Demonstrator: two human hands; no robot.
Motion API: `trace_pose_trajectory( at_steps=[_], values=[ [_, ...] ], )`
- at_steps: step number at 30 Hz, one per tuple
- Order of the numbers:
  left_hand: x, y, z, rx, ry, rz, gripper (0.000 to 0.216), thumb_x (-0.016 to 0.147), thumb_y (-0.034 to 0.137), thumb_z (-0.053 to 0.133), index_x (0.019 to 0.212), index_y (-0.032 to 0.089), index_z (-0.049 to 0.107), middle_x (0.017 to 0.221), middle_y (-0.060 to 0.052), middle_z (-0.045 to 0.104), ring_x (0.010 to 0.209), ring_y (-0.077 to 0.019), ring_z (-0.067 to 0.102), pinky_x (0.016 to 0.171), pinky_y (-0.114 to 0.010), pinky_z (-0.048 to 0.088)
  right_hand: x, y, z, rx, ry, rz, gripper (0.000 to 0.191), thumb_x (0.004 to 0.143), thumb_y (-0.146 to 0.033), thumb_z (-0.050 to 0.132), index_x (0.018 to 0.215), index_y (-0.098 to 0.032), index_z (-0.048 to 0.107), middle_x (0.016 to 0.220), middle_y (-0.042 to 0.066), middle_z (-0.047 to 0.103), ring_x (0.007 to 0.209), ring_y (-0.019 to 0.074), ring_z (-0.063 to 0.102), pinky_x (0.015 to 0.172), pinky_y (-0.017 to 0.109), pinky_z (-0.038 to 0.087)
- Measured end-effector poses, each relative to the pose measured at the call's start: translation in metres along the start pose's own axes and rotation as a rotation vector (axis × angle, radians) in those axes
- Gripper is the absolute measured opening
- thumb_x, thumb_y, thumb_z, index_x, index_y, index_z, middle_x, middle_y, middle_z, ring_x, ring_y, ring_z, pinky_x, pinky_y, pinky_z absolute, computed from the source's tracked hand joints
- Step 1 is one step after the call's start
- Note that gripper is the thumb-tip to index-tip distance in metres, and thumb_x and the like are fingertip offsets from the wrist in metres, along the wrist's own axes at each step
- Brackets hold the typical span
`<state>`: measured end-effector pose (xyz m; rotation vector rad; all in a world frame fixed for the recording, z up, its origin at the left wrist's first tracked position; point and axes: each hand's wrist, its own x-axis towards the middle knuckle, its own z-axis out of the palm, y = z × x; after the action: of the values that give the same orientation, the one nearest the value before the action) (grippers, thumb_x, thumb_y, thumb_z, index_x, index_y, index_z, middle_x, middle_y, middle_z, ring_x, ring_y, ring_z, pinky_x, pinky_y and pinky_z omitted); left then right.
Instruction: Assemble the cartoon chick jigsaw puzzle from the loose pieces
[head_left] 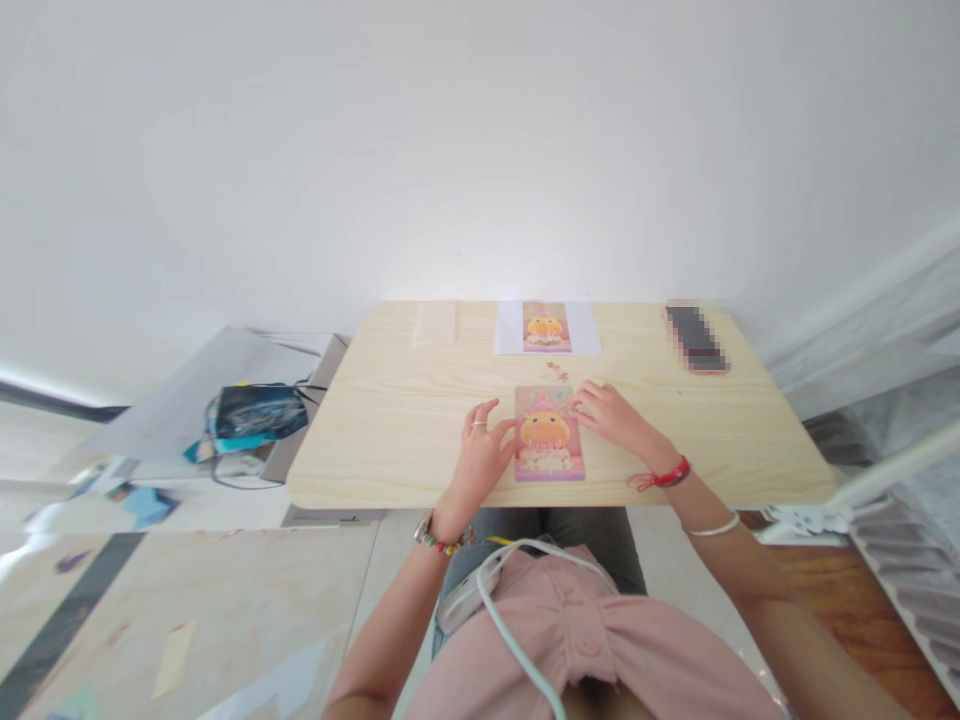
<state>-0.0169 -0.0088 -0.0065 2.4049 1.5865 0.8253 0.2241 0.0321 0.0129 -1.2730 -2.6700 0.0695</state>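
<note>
A pink jigsaw picture of a yellow chick point(549, 436) lies flat near the front of a light wooden table point(390, 420). My left hand point(484, 450) rests at its left edge, fingers spread and thumb touching the picture. My right hand point(611, 412) lies at its upper right corner, fingers bent down onto the edge; whether they pinch a piece is hidden. A few small loose pieces point(557, 371) sit just behind the picture. Farther back lies a white sheet point(585, 328) bearing the same chick image.
A phone point(696, 338) lies at the table's back right. A clear flat sleeve point(435, 324) lies at the back left. Left of the table, a low surface holds a dark bundle with cables point(251, 415). A white wall stands close behind.
</note>
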Motion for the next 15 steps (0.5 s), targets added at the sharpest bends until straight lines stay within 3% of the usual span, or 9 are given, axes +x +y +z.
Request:
trace_pose_trajectory(
  at_steps=[4,15],
  values=[
    [0.0016,0.0017,0.0011,0.011,0.01,0.015,0.018,0.074,0.021,0.059,0.092,0.022,0.062,0.118,-0.01,0.04,0.113,-0.0278,0.036,0.093,-0.048,0.039,-0.0016,-0.0002,0.0047,0.045,-0.052,-0.037,0.015,0.086,-0.025,0.046,0.086,-0.016,0.057,0.088,0.007,0.055,0.081,0.0183,0.051,0.073,0.031,0.036],
    [0.0001,0.0023,0.0023,0.012,0.018,0.015,0.018,0.075,0.021,0.058,0.092,0.019,0.062,0.118,-0.011,0.04,0.112,-0.0277,0.036,0.092,-0.047,0.04,-0.003,-0.0013,0.0049,0.181,-0.026,0.015,0.013,0.084,-0.025,0.048,0.084,-0.015,0.057,0.085,0.005,0.053,0.078,0.0161,0.051,0.071,0.028,0.039]
  ],
)
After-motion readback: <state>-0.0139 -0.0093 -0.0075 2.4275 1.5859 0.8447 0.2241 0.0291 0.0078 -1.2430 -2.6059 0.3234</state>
